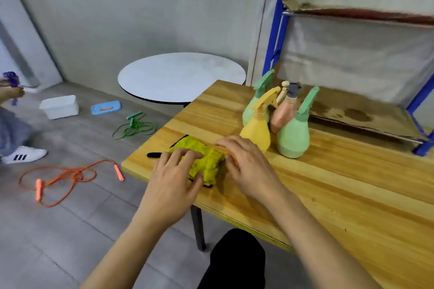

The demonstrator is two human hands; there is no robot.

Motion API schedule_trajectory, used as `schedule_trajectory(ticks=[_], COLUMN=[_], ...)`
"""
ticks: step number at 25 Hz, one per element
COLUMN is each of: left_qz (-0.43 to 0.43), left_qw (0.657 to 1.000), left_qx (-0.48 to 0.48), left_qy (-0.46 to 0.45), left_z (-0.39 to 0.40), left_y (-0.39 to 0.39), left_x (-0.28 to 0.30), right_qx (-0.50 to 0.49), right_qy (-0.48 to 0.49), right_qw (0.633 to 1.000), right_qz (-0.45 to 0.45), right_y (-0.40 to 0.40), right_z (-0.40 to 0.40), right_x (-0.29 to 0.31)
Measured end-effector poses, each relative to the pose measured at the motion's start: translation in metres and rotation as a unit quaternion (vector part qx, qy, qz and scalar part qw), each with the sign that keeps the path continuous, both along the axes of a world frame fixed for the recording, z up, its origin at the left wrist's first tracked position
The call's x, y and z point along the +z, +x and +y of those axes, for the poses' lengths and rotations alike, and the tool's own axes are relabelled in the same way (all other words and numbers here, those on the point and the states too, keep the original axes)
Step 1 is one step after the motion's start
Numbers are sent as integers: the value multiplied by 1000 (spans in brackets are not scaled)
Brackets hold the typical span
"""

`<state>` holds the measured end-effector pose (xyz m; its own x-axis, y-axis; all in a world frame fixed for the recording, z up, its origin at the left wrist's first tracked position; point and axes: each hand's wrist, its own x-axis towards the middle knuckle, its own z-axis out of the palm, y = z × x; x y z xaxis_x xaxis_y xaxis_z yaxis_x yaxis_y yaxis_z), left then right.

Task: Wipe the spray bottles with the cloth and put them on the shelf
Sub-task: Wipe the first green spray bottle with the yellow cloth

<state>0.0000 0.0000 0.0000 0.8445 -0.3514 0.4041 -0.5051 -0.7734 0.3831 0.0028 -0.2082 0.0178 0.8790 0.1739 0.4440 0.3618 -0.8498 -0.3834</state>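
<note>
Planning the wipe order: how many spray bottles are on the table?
4, clustered on the wooden table beside the shelf: near green bottle, yellow bottle, pink bottle with a grey head, far green bottle. A beige top among them may be a fifth.

Bare storeroom-like room — blue metal shelf point(277, 30), wooden table point(328, 183), grey plank floor point(70, 230).
</note>
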Motion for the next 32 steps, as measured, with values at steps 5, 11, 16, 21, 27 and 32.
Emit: schedule_trajectory(ticks=[5,11,16,21,27,32], left_qz=[7,33,63,50,29,40], left_qw=[999,999,996,992,987,984], left_qx=[45,11,-58,-119,-153,-169], left_qy=[-23,-30,-34,-3,31,-38], left_z=[23,3,-49,-99,-142,-185], left_y=[10,9,-1,-13,-13,6], left_x=[-2,-14,-26,-23,-15,4], right_qx=[76,-69,-225,-364,-477,-224], right_qy=[-131,-203,-218,-216,-73,-41], right_qw=[983,970,943,898,858,947], right_qz=[103,111,113,121,176,227], right_y=[24,-26,-91,-125,-117,-131], right_z=[39,-2,-57,-90,-124,-171], right_x=[-21,-23,-26,-32,-16,-23])
